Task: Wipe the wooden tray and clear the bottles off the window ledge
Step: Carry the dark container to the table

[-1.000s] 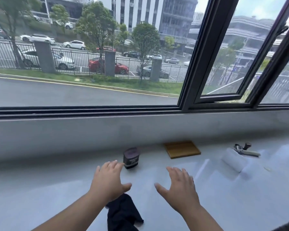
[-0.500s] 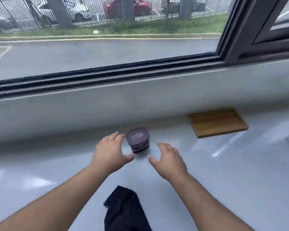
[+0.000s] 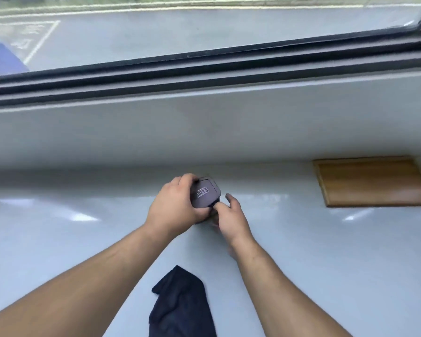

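Purple-grey bottle (image 3: 204,193), ledge (image 3: 326,251) back edge, lid up: my left hand (image 3: 174,207) clamped on it. Right hand (image 3: 229,215) touching near side, fingers loose. Wooden tray (image 3: 372,182) well apart to right, cloth (image 3: 182,305) at near edge.

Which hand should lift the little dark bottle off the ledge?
Probably the left hand: it already wraps the bottle around its cap. The right hand only touches the near side with loose fingertips, so its grip looks weaker.
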Action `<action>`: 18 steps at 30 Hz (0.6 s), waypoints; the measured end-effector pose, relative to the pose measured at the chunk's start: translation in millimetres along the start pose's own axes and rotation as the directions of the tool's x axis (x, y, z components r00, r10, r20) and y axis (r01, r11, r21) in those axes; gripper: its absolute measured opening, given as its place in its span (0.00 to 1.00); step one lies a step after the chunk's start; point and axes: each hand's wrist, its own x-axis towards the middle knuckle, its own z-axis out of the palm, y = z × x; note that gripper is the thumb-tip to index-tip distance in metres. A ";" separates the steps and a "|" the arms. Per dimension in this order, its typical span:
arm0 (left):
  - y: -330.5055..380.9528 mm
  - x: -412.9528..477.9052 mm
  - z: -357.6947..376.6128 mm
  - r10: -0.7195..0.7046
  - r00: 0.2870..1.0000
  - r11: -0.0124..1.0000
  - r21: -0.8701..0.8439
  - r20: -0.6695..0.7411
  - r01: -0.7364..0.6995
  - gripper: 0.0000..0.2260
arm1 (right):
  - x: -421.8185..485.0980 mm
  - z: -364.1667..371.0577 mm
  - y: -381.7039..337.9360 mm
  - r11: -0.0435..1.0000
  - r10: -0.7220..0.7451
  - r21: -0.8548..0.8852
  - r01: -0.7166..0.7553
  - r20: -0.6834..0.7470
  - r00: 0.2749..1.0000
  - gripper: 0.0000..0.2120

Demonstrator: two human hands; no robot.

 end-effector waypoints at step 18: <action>-256.7 -412.1 -236.4 -0.530 0.676 0.841 -0.211 -0.512 0.499 0.25 | -303.8 351.7 99.8 0.934 -0.001 -0.260 0.244 0.682 0.731 0.13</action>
